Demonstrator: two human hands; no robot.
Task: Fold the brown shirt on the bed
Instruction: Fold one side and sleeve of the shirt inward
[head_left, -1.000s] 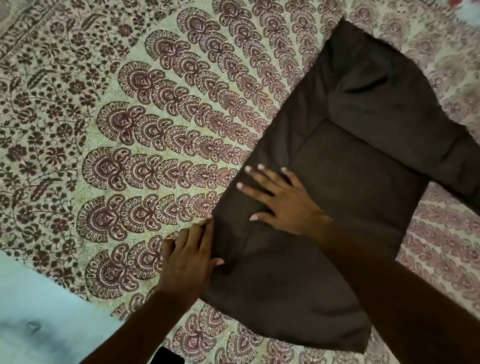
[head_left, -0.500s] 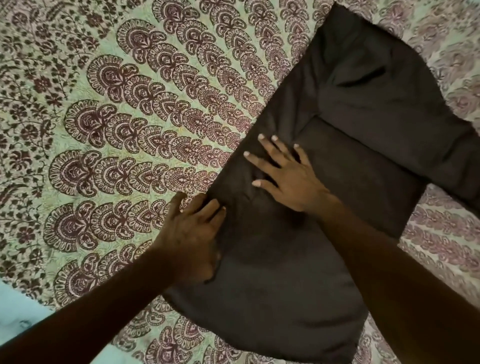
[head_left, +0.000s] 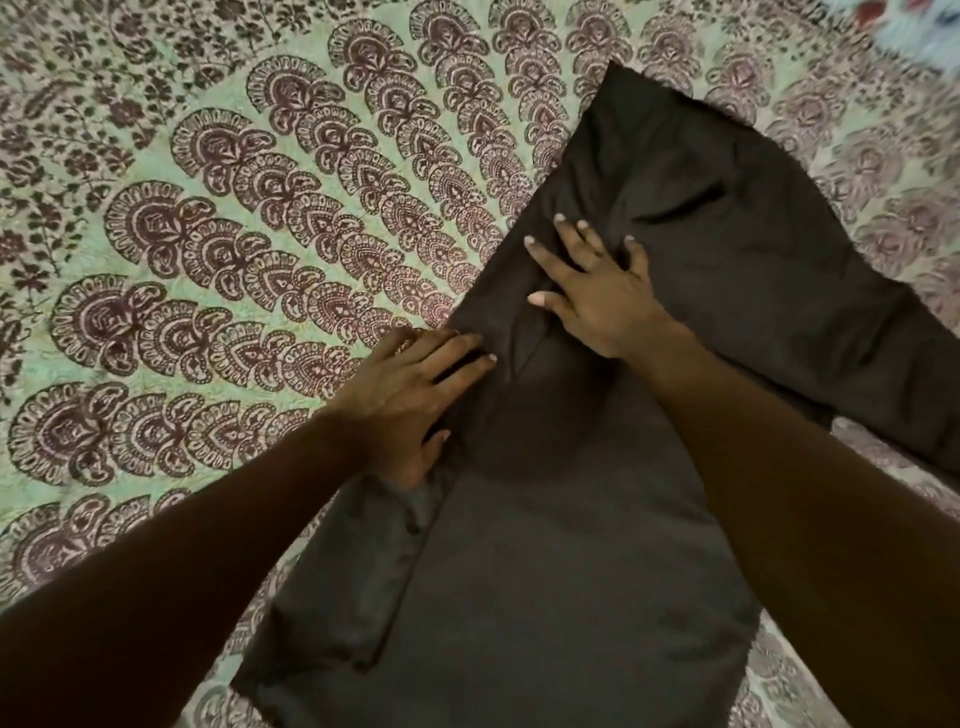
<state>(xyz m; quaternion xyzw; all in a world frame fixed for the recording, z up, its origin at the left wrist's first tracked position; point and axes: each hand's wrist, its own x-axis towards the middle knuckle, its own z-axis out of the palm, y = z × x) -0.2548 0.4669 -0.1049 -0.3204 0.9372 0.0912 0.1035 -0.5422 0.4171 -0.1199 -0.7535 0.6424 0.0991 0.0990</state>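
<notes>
The brown shirt (head_left: 571, 545) is laid flat on the bed's patterned bedspread (head_left: 208, 234), with a strip turned in along its left edge. The right hand (head_left: 597, 301) is spread on the shirt's upper middle, fingers (head_left: 574, 241) straight and nothing gripped, apparently to pin the cloth. The left hand (head_left: 410, 400) is laid flat at the shirt's left edge, nothing grasped, seemingly so the fold is pressed down.

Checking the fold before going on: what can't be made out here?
Head view:
brown shirt: sleeve end cut off by right edge; right side hidden under the right forearm.
left hand: its palm hides the fold edge beneath.
Top-right corner: pale object, blurred, cut off.
</notes>
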